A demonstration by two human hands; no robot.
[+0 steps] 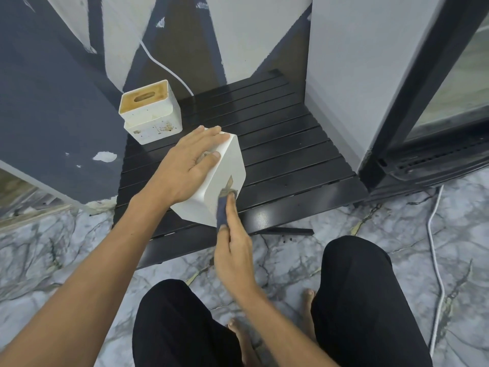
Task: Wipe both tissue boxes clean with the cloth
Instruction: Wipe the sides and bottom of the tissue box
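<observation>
A white tissue box [227, 176] lies tipped at the front of a low black slatted table [285, 144]. My left hand [190, 165] rests flat on top of it, fingers straight, covering its upper face. A brown smear marks the box's side face. My right hand [232, 250] holds a folded dark blue cloth [222, 211] and presses it against that side, just below the smear. The second tissue box [150, 112], white with a brown-stained slotted top and spotted front, stands upright at the table's back left corner.
A white cable [164, 64] runs down the painted wall behind the table. A glass-door fridge [412, 102] stands to the right. Another white cable [436, 260] lies on the marble floor. My knees in black trousers and bare feet are below.
</observation>
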